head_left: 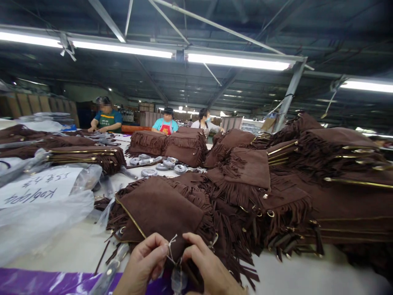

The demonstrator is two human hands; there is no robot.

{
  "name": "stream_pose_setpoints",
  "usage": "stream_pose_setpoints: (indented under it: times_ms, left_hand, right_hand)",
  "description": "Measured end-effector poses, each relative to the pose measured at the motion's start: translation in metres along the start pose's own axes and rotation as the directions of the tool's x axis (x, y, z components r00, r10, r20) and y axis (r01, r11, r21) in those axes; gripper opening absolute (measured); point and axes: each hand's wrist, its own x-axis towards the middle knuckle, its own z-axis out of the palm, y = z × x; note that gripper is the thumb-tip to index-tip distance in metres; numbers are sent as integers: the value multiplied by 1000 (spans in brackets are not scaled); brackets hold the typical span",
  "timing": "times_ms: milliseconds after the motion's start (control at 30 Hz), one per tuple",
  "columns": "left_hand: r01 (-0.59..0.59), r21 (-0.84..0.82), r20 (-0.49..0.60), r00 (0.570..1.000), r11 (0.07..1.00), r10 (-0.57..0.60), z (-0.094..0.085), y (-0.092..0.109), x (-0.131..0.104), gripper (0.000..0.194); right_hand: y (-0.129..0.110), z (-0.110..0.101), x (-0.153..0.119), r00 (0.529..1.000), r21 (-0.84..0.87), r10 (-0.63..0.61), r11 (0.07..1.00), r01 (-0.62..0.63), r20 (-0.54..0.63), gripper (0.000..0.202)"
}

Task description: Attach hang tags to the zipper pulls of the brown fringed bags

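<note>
Left hand: the left hand [143,264] pinches a thin white string [170,249] between thumb and forefinger, fingers [158,255] closed on it, at the bottom edge of the view.
Right hand: the right hand [208,268] grips the other side of the same string, fingers curled tight, just beside the left.
String: it runs between both hands, just in front of a brown suede fringed bag [162,211] with a gold zip.
Bag: it lies flat on the white worktop [61,250], against a heap of like brown fringed bags [322,184].
Left side: crumpled clear plastic bags [39,213] with a handwritten paper sheet [37,188].
Middle: grey tape rolls [162,164] among further stacks.
Far end: three seated workers [166,122] under strip lights [239,62].
</note>
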Motion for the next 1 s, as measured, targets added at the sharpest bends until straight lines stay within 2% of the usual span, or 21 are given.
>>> stream_pose_setpoints:
  times_ms: [33,100,200,267,333,433,567,700,800,900,933,1000]
  left_hand:
    - [7,-19,7,1000,1000,-7,0,0,0,43]
    - [12,-64,14,1000,998,-11,-1,0,0,42]
    - [23,-119,8,1000,993,-23,-1,4,-1,36]
    - [50,-133,0,999,990,-50,-2,7,-2,31]
    - [74,-127,-3,997,989,-75,-2,9,-4,29]
    - [64,-67,14,998,996,-63,-1,11,-6,32]
    - [-58,110,119,992,992,45,4,12,-8,37]
    - [-282,345,274,943,895,191,8,13,-8,36]
    - [-331,395,335,921,857,201,7,13,-6,30]
    - [-319,399,359,917,860,173,3,4,0,18]
    - [-302,403,327,929,864,173,2,0,2,15]
    - [-271,400,222,956,876,194,2,-12,7,11]
  right_hand:
    - [8,8,-3,1000,-75,-6,997,6,0,49]
    - [22,19,-7,996,-211,-39,977,22,-76,46]
    - [27,19,-11,977,-325,-123,944,61,-175,30]
    - [21,8,-12,975,-291,-134,954,77,-179,28]
    - [10,-4,-10,975,-187,-116,979,80,-189,28]
    - [-7,-19,-5,965,-84,-154,987,139,-214,25]
    - [-26,-27,6,944,-195,-270,953,234,-189,18]
    - [-42,-29,20,947,-308,-303,916,258,-105,20]
    - [-43,-25,29,943,-353,-318,897,265,-99,22]
    - [-35,-16,33,920,-184,-320,942,282,-225,27]
    - [-32,-12,34,912,-79,-280,960,268,-299,26]
    - [-24,-3,35,897,203,-83,961,187,-434,19]
